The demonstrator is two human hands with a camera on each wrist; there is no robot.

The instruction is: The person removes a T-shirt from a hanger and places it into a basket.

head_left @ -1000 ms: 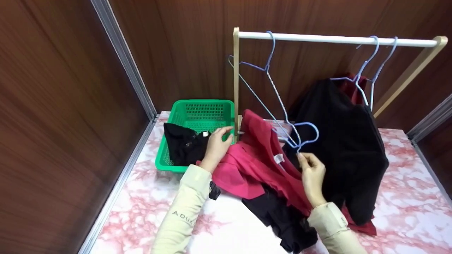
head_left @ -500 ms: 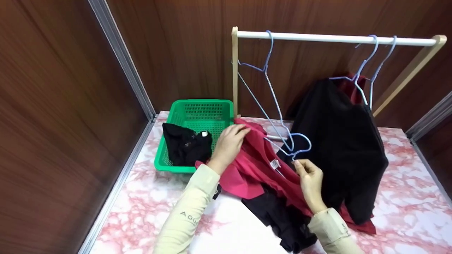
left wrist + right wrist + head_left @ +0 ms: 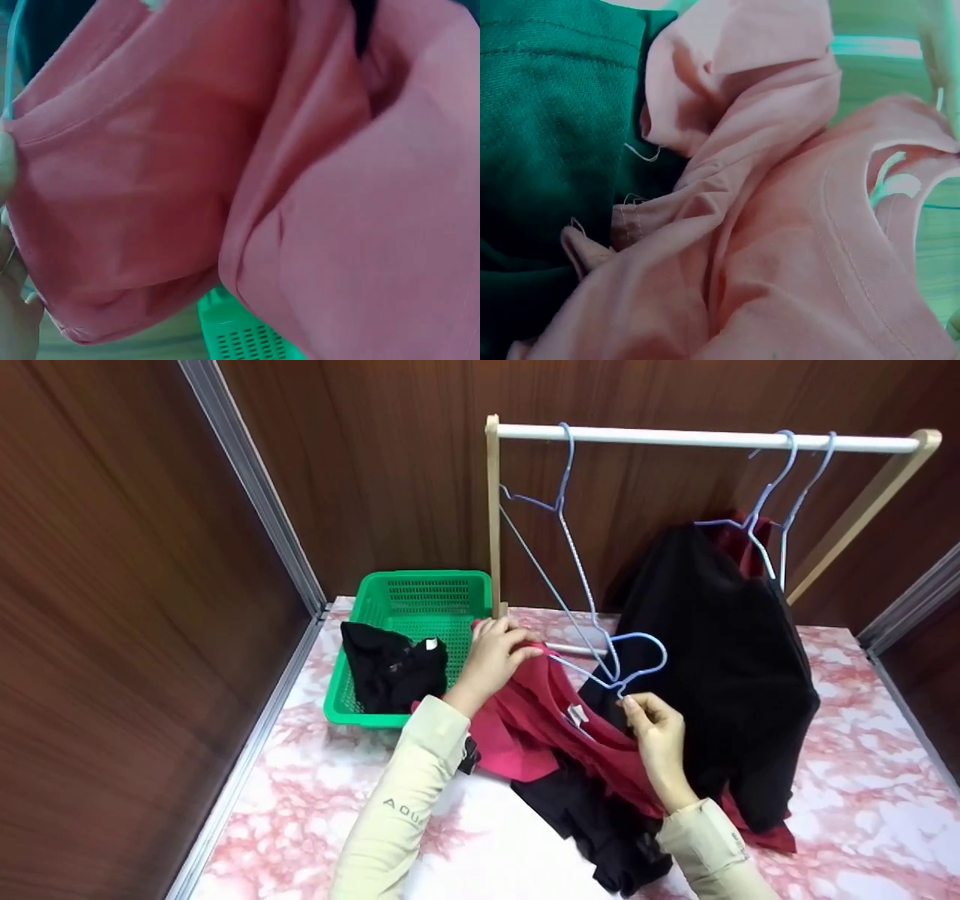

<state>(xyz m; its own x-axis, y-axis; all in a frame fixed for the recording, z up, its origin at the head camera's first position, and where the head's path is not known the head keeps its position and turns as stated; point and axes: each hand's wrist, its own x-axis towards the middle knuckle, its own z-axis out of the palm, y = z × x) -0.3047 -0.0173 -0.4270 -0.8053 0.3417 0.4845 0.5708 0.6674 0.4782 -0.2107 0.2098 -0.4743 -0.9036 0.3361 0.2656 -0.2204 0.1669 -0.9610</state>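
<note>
A red shirt [image 3: 525,709] with a white neck label lies draped over the table, a blue wire hanger [image 3: 579,669] running into its neckline. My right hand [image 3: 660,735] pinches that hanger just below its hook, between thumb and index finger. At the far shoulder of the shirt, my left hand [image 3: 495,660] grips the fabric near the hanger's left end. The left wrist view has the cloth [image 3: 135,187] filling most of it, with part of the left hand [image 3: 16,315] at the edge. Folds hide the hanger's other arm.
A green basket [image 3: 341,690] on the left holds a black garment [image 3: 390,671]. Behind, a rack rail [image 3: 675,437] carries a bare hanger [image 3: 576,555] and black clothing [image 3: 720,675] with some red. Another black garment [image 3: 615,825] lies on the marbled table [image 3: 285,810].
My left hand has moved from the basket's edge onto the shirt's shoulder and taken hold of it. The shoulder has come down towards the hanger's end. My right hand keeps its pinch, slightly lower.
</note>
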